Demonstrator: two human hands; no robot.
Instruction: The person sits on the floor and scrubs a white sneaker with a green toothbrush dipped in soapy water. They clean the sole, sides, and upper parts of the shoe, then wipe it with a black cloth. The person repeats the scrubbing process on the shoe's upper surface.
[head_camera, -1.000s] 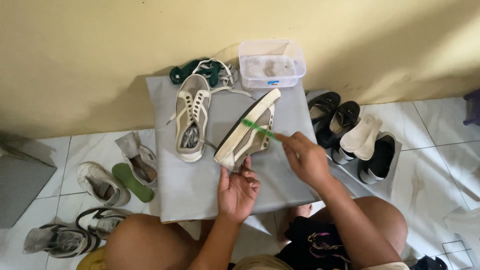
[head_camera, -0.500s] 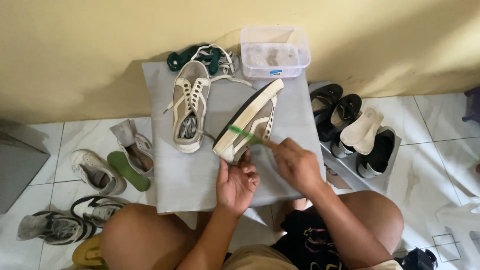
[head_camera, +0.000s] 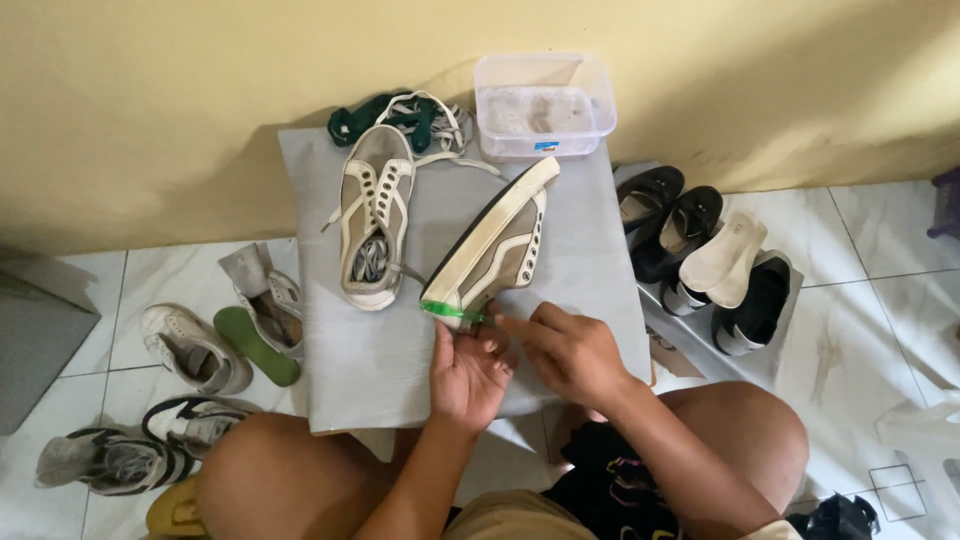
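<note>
A grey and white sneaker (head_camera: 497, 243) lies tipped on its side on the grey board (head_camera: 350, 360), sole edge up. My left hand (head_camera: 466, 373) grips its heel from below. My right hand (head_camera: 567, 349) holds a green brush (head_camera: 452, 313) against the heel end of the sole. The matching sneaker (head_camera: 373, 215) rests upright just to the left, its laces loose.
A clear plastic tub (head_camera: 543, 105) of cloudy water stands at the board's far edge, next to a pile of green and white laces (head_camera: 400, 110). Several worn shoes and a green insole (head_camera: 257, 345) lie on the tiles at left. Black shoes and white insoles (head_camera: 722, 257) sit on a tray at right.
My right hand has drawn the green brush down the sole from the shoe's middle to its heel end. My left hand has kept its grip on the heel.
</note>
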